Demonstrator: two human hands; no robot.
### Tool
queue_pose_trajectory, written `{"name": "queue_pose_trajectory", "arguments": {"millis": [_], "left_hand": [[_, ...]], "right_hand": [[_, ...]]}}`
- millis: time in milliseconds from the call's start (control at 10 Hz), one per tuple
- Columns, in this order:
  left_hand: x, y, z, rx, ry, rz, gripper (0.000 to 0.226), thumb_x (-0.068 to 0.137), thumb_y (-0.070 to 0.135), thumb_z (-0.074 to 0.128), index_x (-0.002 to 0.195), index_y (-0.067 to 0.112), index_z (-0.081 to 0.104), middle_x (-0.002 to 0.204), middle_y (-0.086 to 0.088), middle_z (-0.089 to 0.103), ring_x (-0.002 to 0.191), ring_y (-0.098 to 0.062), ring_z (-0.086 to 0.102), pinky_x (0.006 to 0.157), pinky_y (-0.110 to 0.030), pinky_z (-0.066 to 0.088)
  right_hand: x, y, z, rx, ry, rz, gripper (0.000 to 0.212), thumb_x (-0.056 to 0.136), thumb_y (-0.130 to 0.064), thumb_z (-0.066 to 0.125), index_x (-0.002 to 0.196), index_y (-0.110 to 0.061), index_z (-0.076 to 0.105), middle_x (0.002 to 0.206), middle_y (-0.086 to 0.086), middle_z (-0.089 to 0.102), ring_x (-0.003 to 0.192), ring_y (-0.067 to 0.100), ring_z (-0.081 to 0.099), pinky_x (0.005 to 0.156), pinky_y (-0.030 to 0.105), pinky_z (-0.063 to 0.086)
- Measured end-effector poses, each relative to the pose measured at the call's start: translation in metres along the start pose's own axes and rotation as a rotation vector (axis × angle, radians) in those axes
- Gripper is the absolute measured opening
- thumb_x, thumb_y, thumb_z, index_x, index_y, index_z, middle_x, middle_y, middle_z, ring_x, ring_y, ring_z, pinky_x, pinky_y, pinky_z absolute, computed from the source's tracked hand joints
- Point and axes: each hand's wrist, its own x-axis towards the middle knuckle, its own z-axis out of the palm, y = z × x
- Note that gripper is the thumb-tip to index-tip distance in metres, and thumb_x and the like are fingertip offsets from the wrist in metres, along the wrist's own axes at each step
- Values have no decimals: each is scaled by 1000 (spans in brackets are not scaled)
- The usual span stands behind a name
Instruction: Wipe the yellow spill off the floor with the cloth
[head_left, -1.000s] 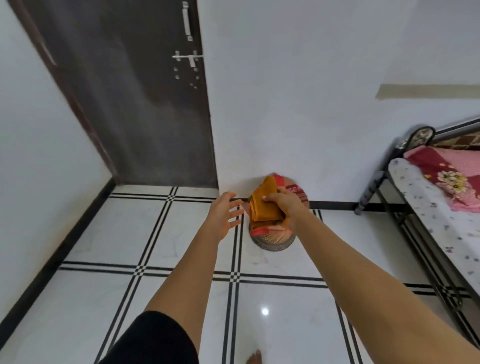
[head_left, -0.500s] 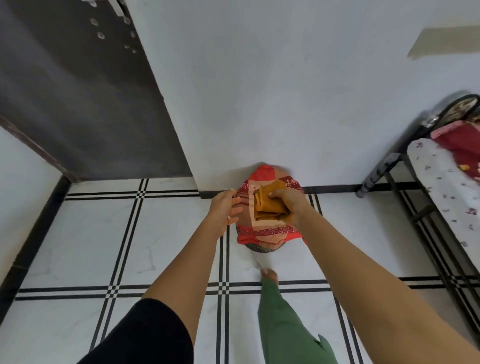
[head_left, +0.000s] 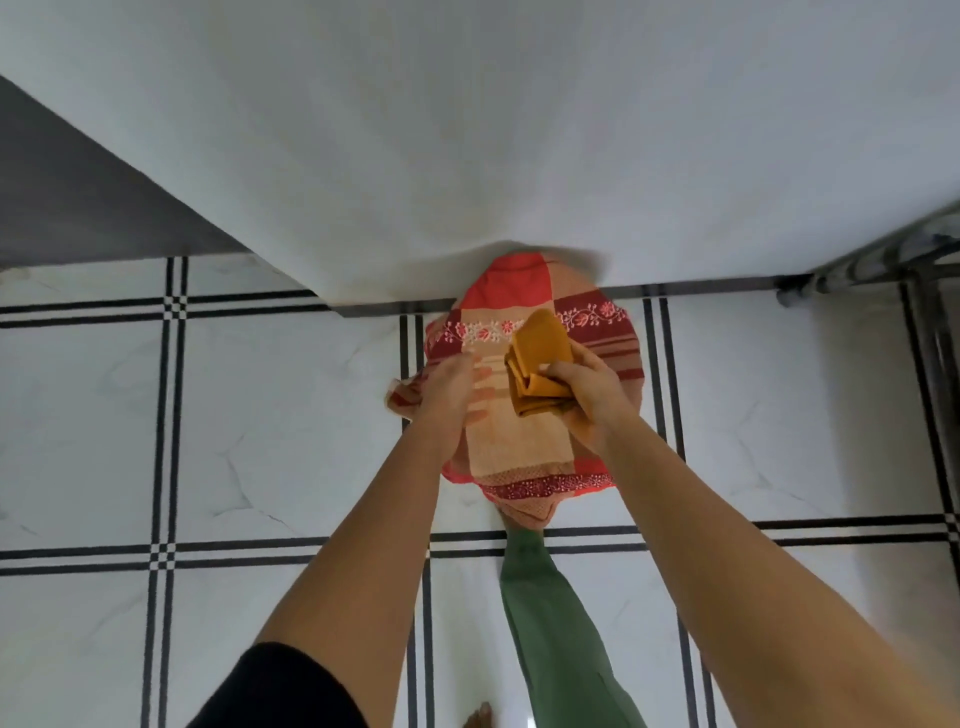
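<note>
At the far left a dark door (head_left: 78, 197) is showing only as a grey wedge, cut off at the edge of view, above the white tiled floor (head_left: 285, 415) with its black lines. A black sleeve (head_left: 280, 691) is poking in at the bottom. The left hand (head_left: 448, 387) is reaching forward from it, fingers straight and loose, holding nothing. It is blurring over the near-left side of a red and orange patterned cover (head_left: 511, 447), and I cannot tell whether it is touching the fabric. The cover is draping over something rounded against the wall, hiding whatever is beneath. Over its middle the right hand (head_left: 589, 397) is pinching the folded mustard cloth (head_left: 537, 358), fingers curling round its lower edge. Below, a green trouser leg (head_left: 556, 634) is running up to the cover's hanging corner, its foot hard to make out. Far right, a dark bed frame (head_left: 878, 262) is blurring out, mostly cut off.
</note>
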Motion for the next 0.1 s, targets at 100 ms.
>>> {"name": "queue_pose_trajectory", "arguments": {"millis": [100], "left_hand": [[30, -5, 8, 36, 55, -47, 28, 97, 34, 41, 115, 17, 53, 108, 0, 63, 96, -20, 62, 90, -39, 48]], "right_hand": [[28, 16, -13, -8, 35, 118, 48, 84, -5, 65, 129, -12, 50, 124, 11, 59, 114, 30, 57, 97, 45, 47]]}}
